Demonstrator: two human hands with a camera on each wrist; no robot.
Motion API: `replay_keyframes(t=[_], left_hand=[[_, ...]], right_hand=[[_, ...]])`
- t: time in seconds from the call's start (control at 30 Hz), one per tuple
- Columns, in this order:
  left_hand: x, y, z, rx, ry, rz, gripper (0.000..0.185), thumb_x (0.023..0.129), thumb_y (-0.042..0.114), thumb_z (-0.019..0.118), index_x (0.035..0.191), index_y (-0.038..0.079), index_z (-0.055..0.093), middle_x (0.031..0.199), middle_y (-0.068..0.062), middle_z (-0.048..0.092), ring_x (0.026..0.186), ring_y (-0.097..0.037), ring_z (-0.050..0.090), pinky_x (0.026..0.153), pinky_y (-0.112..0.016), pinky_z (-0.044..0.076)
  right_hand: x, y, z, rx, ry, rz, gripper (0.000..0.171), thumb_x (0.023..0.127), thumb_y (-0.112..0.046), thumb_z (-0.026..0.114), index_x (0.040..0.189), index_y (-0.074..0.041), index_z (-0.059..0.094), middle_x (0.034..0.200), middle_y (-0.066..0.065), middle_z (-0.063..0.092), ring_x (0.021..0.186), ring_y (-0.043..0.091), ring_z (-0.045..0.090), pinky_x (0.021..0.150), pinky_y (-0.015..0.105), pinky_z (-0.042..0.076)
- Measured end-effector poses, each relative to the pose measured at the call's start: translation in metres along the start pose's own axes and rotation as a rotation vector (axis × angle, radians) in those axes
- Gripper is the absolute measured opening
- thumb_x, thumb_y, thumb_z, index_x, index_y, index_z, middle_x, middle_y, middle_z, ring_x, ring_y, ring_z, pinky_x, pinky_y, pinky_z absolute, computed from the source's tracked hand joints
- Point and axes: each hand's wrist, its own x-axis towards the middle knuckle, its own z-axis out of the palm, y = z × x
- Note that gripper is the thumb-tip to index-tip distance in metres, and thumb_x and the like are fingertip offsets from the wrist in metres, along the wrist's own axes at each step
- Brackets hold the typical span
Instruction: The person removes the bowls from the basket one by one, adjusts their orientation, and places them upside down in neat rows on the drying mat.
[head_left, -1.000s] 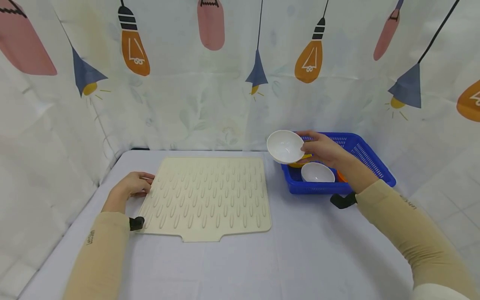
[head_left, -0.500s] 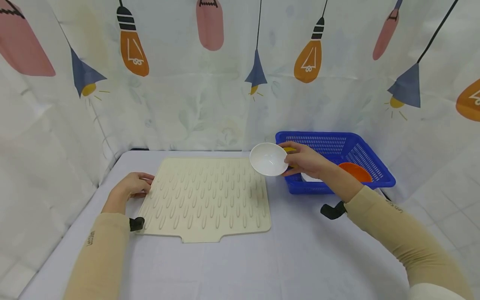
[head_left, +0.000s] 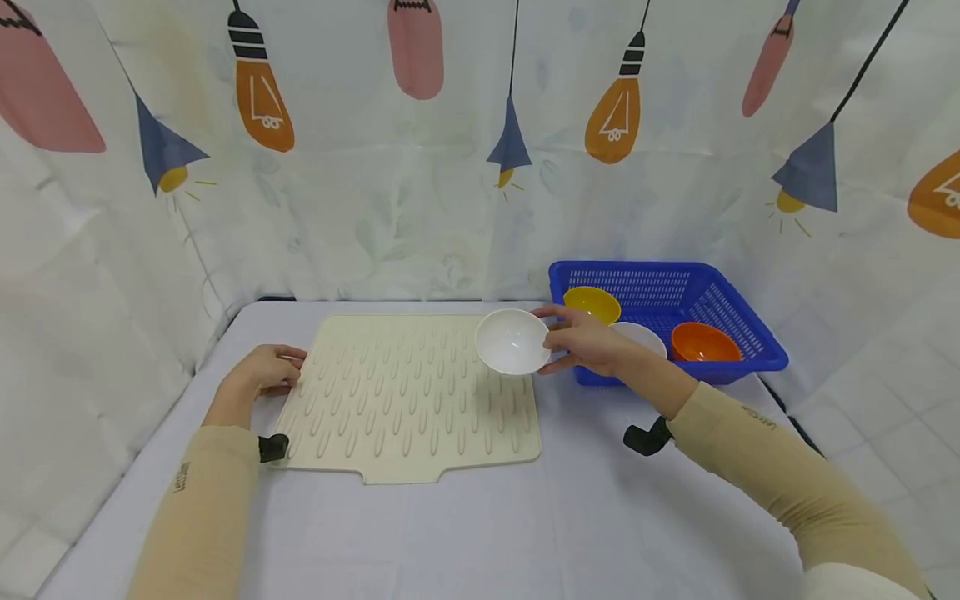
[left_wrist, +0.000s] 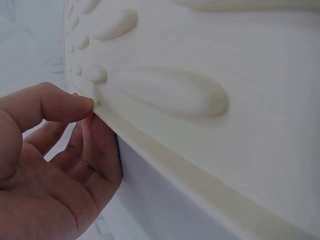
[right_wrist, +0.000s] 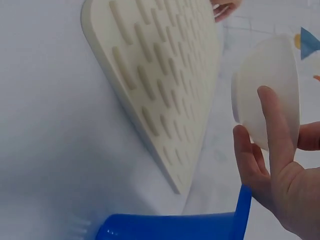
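My right hand grips a white bowl by its rim and holds it tilted in the air over the right edge of a cream ribbed mat. The right wrist view shows the fingers curled against the bowl above the mat. My left hand rests at the mat's left edge; in the left wrist view its thumb and fingers pinch that edge.
A blue basket at the right back holds a yellow bowl, a white bowl and an orange bowl. A patterned curtain closes in the back and sides. Pale tablecloth spreads in front.
My right hand has carried the white bowl left and down, from above the basket to over the mat's right edge. The left hand has stayed at the mat's left edge.
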Motion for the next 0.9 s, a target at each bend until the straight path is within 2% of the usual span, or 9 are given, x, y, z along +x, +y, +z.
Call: replay_keyframes(t=[0.2,0.3,0.53,0.9], left_hand=[[-0.001,0.002,0.001,0.001,0.005,-0.001,0.068,0.086,-0.011,0.057,0.15,-0.013,0.034,0.133,-0.027,0.051,0.093,-0.022,0.059,0.076,-0.032,0.056],[-0.001,0.001,0.002,0.002,0.009,-0.002,0.068,0.086,-0.011,0.057,0.15,-0.012,0.035,0.133,-0.027,0.051,0.093,-0.022,0.059,0.075,-0.032,0.056],[0.004,-0.004,0.001,0.01,0.009,0.003,0.068,0.084,-0.009,0.058,0.149,-0.013,0.037,0.131,-0.026,0.053,0.088,-0.02,0.059,0.073,-0.032,0.055],[0.004,-0.003,0.002,0.032,0.028,0.006,0.067,0.085,-0.007,0.057,0.148,-0.012,0.038,0.128,-0.025,0.054,0.084,-0.019,0.059,0.07,-0.032,0.054]], right_hand=[[0.004,0.005,0.011,0.004,0.004,0.033,0.063,0.095,0.006,0.055,0.154,-0.01,0.039,0.139,0.028,0.045,0.117,0.044,0.058,0.093,0.06,0.051],[0.006,0.008,0.015,0.004,-0.011,0.031,0.064,0.095,0.005,0.055,0.154,-0.01,0.039,0.139,0.028,0.046,0.116,0.043,0.059,0.095,0.061,0.05],[0.01,0.012,0.027,-0.016,-0.027,0.029,0.064,0.094,0.004,0.056,0.154,-0.011,0.039,0.139,0.027,0.048,0.115,0.042,0.061,0.091,0.057,0.054],[0.02,0.021,0.046,0.023,-0.014,0.061,0.062,0.095,0.006,0.055,0.153,-0.013,0.041,0.14,0.026,0.045,0.112,0.041,0.061,0.087,0.052,0.058]])
